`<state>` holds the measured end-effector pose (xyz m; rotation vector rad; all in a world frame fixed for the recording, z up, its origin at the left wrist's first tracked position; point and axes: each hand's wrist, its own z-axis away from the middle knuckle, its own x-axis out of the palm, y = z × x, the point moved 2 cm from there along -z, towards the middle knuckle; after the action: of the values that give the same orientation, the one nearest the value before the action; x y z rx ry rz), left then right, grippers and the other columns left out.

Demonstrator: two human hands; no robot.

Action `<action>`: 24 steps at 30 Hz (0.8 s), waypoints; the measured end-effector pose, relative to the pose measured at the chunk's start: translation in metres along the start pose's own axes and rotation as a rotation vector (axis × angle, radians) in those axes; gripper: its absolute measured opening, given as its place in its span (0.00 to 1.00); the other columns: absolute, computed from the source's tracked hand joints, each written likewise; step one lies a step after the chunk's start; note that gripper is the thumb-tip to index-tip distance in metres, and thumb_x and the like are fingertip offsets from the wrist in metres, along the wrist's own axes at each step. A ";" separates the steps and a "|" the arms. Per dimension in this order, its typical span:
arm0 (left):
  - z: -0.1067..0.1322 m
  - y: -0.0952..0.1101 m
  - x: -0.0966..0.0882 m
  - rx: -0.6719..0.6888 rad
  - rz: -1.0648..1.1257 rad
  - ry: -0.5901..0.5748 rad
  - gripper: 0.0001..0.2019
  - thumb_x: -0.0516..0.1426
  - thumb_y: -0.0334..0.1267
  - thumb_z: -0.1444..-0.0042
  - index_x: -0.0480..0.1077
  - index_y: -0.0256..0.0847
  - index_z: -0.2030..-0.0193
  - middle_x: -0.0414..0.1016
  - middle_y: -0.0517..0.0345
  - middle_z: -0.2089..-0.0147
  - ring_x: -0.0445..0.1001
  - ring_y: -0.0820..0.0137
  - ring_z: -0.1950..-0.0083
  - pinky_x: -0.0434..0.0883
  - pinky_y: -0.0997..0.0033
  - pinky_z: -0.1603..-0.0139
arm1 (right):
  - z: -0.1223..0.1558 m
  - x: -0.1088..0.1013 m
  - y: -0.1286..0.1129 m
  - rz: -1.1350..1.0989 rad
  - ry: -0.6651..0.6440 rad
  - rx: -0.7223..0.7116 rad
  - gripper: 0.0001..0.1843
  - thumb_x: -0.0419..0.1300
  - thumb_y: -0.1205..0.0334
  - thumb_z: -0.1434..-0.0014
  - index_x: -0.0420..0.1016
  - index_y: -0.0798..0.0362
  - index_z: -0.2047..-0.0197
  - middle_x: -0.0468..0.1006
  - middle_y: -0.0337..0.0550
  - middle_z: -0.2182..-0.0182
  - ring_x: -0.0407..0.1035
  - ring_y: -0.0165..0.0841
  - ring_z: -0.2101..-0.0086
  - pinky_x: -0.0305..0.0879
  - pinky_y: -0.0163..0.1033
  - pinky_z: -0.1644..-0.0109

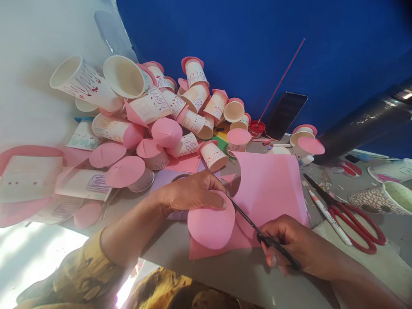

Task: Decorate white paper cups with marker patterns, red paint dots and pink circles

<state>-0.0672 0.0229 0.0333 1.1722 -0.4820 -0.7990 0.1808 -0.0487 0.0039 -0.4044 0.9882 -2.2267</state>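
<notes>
Your left hand pinches a pink paper disc near its upper edge, thumb on top. Your right hand grips the handles of the black scissors, whose blades point toward your left thumb and reach the disc's upper right edge. The disc is directly in front of you, above the near part of the desk. Pink paper shows beneath it; whether the two are joined cannot be told.

Right of the disc and beyond your right hand, locate the pink sheet, which has a curved cut along its left side. Farther right, a white marker lies beside the red-handled scissors. Past your left hand, lilac paper lies flat.

Behind these, paper cups with pink paper attached form a heap, mostly tipped over. At the back, a thin stick stands in a red container, and a phone leans against the blue wall.
</notes>
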 end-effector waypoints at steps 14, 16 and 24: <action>0.001 0.004 0.003 0.018 -0.029 0.000 0.17 0.62 0.40 0.49 0.60 0.40 0.81 0.54 0.66 0.78 0.52 0.76 0.74 0.48 0.70 0.75 | 0.000 -0.001 -0.002 0.084 0.018 -0.003 0.19 0.68 0.56 0.49 0.64 0.52 0.81 0.67 0.32 0.84 0.59 0.25 0.80 0.55 0.32 0.73; 0.002 0.004 0.001 0.025 -0.015 0.019 0.18 0.63 0.42 0.48 0.60 0.40 0.80 0.55 0.66 0.77 0.52 0.76 0.74 0.48 0.70 0.75 | 0.000 -0.002 -0.003 0.083 0.022 -0.029 0.23 0.70 0.51 0.50 0.62 0.51 0.81 0.68 0.33 0.83 0.60 0.25 0.79 0.55 0.32 0.73; -0.001 -0.002 -0.006 -0.012 0.070 0.145 0.14 0.65 0.46 0.48 0.74 0.38 0.74 0.65 0.63 0.75 0.58 0.74 0.71 0.53 0.72 0.70 | 0.000 -0.002 0.000 0.016 0.037 -0.039 0.19 0.68 0.55 0.49 0.63 0.51 0.80 0.70 0.34 0.83 0.60 0.24 0.80 0.55 0.32 0.74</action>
<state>-0.0709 0.0277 0.0311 1.1865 -0.3957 -0.6504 0.1822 -0.0469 0.0036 -0.3719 1.0523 -2.2106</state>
